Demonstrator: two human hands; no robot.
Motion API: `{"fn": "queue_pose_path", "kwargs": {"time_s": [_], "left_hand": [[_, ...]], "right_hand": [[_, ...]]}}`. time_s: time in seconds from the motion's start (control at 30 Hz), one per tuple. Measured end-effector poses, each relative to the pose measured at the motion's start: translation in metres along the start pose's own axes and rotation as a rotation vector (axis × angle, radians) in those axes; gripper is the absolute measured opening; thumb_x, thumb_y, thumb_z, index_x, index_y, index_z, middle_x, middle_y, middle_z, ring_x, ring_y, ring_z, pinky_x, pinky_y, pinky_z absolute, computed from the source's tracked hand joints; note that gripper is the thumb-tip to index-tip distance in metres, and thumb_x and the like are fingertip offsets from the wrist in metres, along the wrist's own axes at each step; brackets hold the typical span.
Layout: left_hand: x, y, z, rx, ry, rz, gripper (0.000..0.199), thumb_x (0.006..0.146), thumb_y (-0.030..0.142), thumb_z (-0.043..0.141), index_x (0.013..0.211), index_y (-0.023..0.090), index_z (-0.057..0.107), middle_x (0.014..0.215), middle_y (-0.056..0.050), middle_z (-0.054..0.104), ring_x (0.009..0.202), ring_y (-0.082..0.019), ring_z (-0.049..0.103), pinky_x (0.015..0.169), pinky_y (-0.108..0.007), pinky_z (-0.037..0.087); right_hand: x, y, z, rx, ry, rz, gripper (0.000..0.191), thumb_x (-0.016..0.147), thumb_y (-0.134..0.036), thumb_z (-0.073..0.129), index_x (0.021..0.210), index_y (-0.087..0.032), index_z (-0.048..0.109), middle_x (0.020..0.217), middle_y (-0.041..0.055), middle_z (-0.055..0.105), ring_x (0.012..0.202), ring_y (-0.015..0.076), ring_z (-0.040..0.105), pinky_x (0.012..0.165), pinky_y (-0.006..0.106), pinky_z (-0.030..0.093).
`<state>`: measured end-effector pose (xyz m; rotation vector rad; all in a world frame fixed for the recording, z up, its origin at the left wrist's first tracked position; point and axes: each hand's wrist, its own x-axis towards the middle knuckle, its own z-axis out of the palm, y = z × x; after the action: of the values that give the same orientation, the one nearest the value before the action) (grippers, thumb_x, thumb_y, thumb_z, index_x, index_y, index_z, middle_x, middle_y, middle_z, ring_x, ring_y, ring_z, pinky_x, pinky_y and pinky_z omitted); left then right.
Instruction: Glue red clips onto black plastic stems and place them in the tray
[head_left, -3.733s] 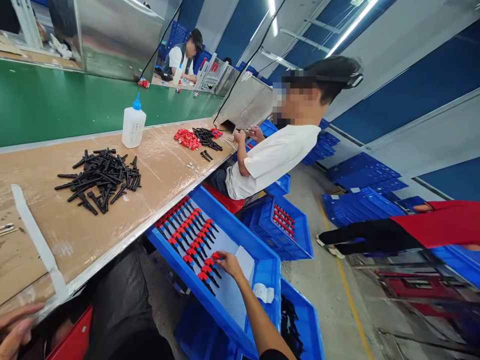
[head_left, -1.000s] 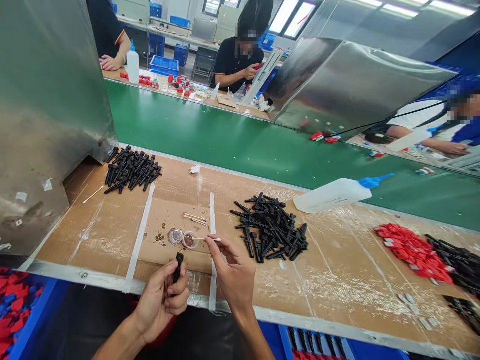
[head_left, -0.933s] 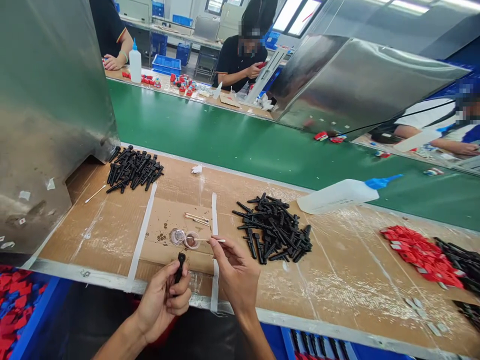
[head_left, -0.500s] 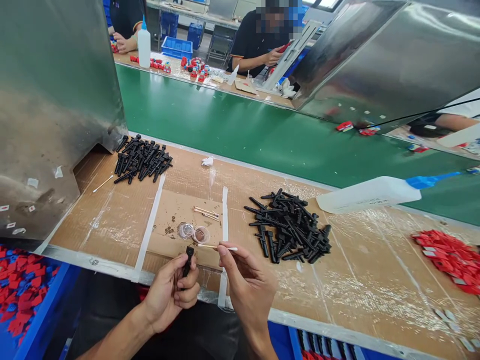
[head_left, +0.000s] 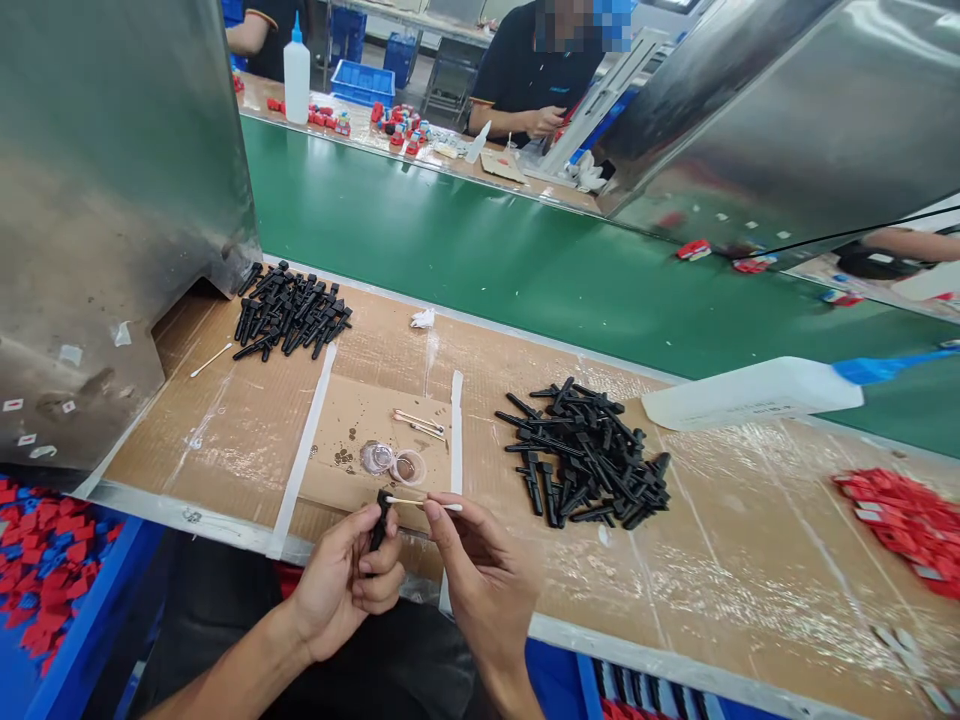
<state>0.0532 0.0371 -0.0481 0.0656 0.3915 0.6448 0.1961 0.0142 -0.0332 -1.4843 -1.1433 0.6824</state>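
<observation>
My left hand [head_left: 351,575] grips a small black plastic part [head_left: 382,518] with a square head, held upright over the bench's front edge. Pinched in my right hand [head_left: 480,570] is a cotton swab [head_left: 411,502], lying nearly level, its left tip at the head of the black part. Just beyond my hands, two small clear cups, one [head_left: 376,457] beside a second with brownish residue [head_left: 409,467], sit on a stained cardboard sheet [head_left: 337,400]. Several used swabs [head_left: 420,424] lie behind them.
Piles of black parts lie at left [head_left: 292,310] and right [head_left: 585,450]. A white bottle [head_left: 750,392] lies near the green belt [head_left: 465,260]. Red pieces [head_left: 900,520] are at far right; a blue bin [head_left: 97,610] stands lower left. A co-worker [head_left: 536,80] sits across the belt.
The swab in my right hand has moved left, from a small gap to the black part's head. My left hand keeps its grip. The camera view has shifted slightly.
</observation>
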Motion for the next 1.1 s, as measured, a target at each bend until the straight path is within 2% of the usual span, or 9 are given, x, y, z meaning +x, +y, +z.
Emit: {"fn": "queue_pose_path", "kwargs": {"time_s": [0.27, 0.63, 1.1], "left_hand": [[-0.001, -0.001, 0.0, 0.008, 0.0, 0.011, 0.025, 0.096, 0.038, 0.045, 0.087, 0.015, 0.052, 0.054, 0.009, 0.026, 0.04, -0.003, 0.012, 0.038, -0.015, 0.012], [-0.002, -0.003, 0.002, 0.023, 0.017, 0.03, 0.025, 0.094, 0.039, 0.049, 0.086, 0.016, 0.052, 0.054, 0.01, 0.026, 0.04, -0.003, 0.012, 0.038, -0.015, 0.012], [-0.003, -0.007, 0.001, 0.067, 0.047, 0.064, 0.026, 0.093, 0.041, 0.051, 0.086, 0.016, 0.052, 0.054, 0.01, 0.026, 0.04, -0.003, 0.011, 0.039, -0.016, 0.011]], "right_hand": [[-0.002, 0.001, 0.0, -0.024, -0.008, -0.054, 0.017, 0.086, -0.015, 0.068, 0.097, -0.027, 0.072, 0.09, -0.0017, 0.072, 0.079, 0.0127, 0.067, 0.072, 0.022, 0.054], [-0.004, 0.003, 0.001, -0.074, 0.004, -0.047, 0.011, 0.086, -0.021, 0.067, 0.095, -0.021, 0.073, 0.089, 0.0048, 0.073, 0.079, 0.0187, 0.069, 0.072, 0.03, 0.057], [-0.01, 0.0, -0.001, -0.152, 0.005, -0.188, 0.018, 0.084, -0.013, 0.066, 0.098, -0.023, 0.071, 0.092, 0.0038, 0.073, 0.084, 0.0196, 0.069, 0.075, 0.031, 0.055]]}}
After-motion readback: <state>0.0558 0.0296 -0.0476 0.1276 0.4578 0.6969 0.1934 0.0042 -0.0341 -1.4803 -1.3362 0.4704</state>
